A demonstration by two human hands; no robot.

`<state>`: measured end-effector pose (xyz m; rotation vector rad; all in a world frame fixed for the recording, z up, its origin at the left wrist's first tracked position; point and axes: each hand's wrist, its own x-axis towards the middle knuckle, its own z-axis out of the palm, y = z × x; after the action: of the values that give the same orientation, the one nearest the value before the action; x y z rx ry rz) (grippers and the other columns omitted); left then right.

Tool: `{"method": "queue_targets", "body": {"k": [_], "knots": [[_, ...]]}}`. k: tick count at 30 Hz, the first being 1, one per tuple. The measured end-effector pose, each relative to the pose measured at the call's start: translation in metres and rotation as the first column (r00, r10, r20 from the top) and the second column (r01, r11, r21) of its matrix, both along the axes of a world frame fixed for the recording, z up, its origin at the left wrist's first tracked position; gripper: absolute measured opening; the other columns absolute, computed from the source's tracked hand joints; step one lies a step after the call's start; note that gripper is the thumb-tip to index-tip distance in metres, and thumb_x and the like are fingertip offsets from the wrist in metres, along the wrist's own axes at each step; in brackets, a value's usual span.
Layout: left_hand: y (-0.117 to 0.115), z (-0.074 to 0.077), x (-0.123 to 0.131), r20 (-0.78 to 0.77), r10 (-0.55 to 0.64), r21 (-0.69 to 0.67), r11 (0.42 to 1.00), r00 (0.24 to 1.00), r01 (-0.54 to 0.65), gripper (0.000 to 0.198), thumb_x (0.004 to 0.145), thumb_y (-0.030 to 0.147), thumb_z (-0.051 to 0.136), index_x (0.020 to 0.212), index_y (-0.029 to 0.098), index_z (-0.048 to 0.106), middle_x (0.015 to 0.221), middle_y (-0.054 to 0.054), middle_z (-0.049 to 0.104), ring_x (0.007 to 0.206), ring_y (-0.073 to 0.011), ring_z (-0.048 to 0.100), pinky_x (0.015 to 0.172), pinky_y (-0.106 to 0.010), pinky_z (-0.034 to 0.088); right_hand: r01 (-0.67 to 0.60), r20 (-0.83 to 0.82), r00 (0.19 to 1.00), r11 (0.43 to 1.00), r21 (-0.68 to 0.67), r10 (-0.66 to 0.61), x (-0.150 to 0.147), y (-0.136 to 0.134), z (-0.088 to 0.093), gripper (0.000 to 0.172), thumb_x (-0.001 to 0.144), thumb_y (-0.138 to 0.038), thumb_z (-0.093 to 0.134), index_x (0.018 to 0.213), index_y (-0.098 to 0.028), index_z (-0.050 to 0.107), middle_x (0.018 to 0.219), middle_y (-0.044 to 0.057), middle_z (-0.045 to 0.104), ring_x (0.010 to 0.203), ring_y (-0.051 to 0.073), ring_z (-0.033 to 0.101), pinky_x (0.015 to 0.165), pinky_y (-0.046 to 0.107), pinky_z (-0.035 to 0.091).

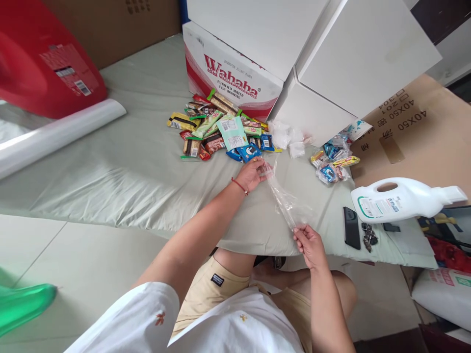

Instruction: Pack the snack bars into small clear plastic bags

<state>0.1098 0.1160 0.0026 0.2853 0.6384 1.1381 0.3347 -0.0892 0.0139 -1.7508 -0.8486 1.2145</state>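
A clear plastic bag (285, 198) is stretched between my two hands over the green-grey sheet. My left hand (253, 174), with a red string on the wrist, is closed on its upper end. At the lower end, my right hand (308, 242) pinches the bag near the sheet's front edge. Just beyond my left hand lies a heap of wrapped snack bars (215, 139). A pale green packet (232, 132) rests on the heap, and blue packets (248, 152) lie at its near side. Crumpled clear plastic (285, 135) sits right of the heap.
Behind the heap stand a Wahaha carton (231, 73) and white boxes (312, 105). To the right are bagged snacks (333, 159), a white detergent bottle (401, 200), a phone (352, 228) and keys (369, 238). A red jug (47, 63) and a plastic roll (62, 135) lie left.
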Motion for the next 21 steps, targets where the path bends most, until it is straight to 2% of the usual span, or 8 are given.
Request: {"method": "queue_targets", "body": {"k": [3,6,8,10,13,16,18,21], "knots": [[-0.004,-0.001,0.002,-0.079,-0.003,0.040,0.999,0.997,0.006,0.021,0.080,0.021,0.071,0.082,0.020,0.051,0.077,0.002,0.064,0.076,-0.0147,0.069,0.071,-0.029,0.058,0.047,0.075,0.996,0.993,0.113,-0.056,0.009,0.003,-0.001,0.050,0.063,-0.053,0.088,0.094,-0.020,0.067,0.075,-0.002,0.061,0.057,0.010,0.048,0.043,0.020,0.038],[-0.010,-0.002,0.007,-0.123,-0.025,0.078,0.996,0.992,0.035,0.021,0.079,0.022,0.071,0.081,0.020,0.051,0.078,0.002,0.063,0.079,-0.0153,0.069,0.073,-0.030,0.059,0.151,0.234,0.943,0.929,0.339,-0.239,0.016,0.015,0.011,0.045,0.075,-0.056,0.077,0.100,-0.020,0.068,0.092,0.004,0.066,0.079,0.016,0.060,0.067,0.028,0.053],[-0.012,-0.004,0.011,-0.141,-0.028,0.109,0.993,0.990,0.044,0.023,0.076,0.022,0.073,0.080,0.020,0.050,0.078,0.002,0.062,0.081,-0.0150,0.068,0.077,-0.033,0.060,0.095,0.387,0.868,0.869,0.486,-0.311,0.014,0.023,0.029,0.041,0.087,-0.058,0.066,0.100,-0.020,0.069,0.103,0.009,0.068,0.095,0.021,0.063,0.081,0.036,0.055],[-0.013,-0.005,0.014,-0.158,-0.009,0.139,0.990,0.987,0.032,0.026,0.075,0.023,0.075,0.079,0.020,0.049,0.079,0.003,0.061,0.082,-0.0142,0.067,0.080,-0.034,0.060,-0.077,0.572,0.749,0.813,0.577,-0.335,0.004,0.030,0.050,0.040,0.094,-0.056,0.057,0.101,-0.019,0.069,0.117,0.014,0.066,0.110,0.027,0.061,0.090,0.043,0.053],[-0.015,-0.006,0.018,-0.181,0.036,0.171,0.985,0.983,-0.005,0.029,0.074,0.027,0.076,0.080,0.020,0.049,0.079,0.003,0.059,0.085,-0.0143,0.066,0.080,-0.032,0.059,-0.363,0.795,0.509,0.756,0.545,-0.329,-0.025,0.039,0.073,0.041,0.096,-0.056,0.058,0.112,-0.020,0.070,0.135,0.017,0.059,0.127,0.033,0.051,0.105,0.054,0.046],[-0.016,-0.004,0.020,-0.169,0.068,0.204,0.979,0.983,-0.033,0.029,0.075,0.030,0.076,0.081,0.021,0.049,0.083,0.002,0.058,0.090,-0.0160,0.065,0.077,-0.031,0.058,-0.551,0.911,0.354,0.740,0.387,-0.213,-0.056,0.049,0.068,0.058,0.090,-0.060,0.066,0.131,-0.020,0.061,0.150,0.020,0.047,0.140,0.038,0.040,0.113,0.061,0.038],[-0.018,-0.003,0.020,-0.139,0.080,0.226,0.973,0.987,-0.047,0.028,0.076,0.031,0.075,0.082,0.021,0.049,0.085,0.001,0.058,0.094,-0.0169,0.065,0.077,-0.031,0.058,-0.605,0.940,0.320,0.737,0.301,-0.121,-0.068,0.059,0.052,0.065,0.088,-0.060,0.068,0.136,-0.017,0.058,0.154,0.022,0.043,0.145,0.040,0.034,0.114,0.062,0.038],[-0.018,-0.001,0.020,-0.112,0.082,0.232,0.971,0.990,-0.054,0.028,0.076,0.030,0.075,0.081,0.021,0.049,0.085,0.001,0.056,0.095,-0.0175,0.064,0.077,-0.031,0.058,-0.570,0.915,0.394,0.758,0.317,-0.087,-0.065,0.073,0.030,0.037,0.095,-0.048,0.061,0.116,-0.018,0.067,0.138,0.019,0.058,0.136,0.035,0.045,0.111,0.057,0.042]]}}
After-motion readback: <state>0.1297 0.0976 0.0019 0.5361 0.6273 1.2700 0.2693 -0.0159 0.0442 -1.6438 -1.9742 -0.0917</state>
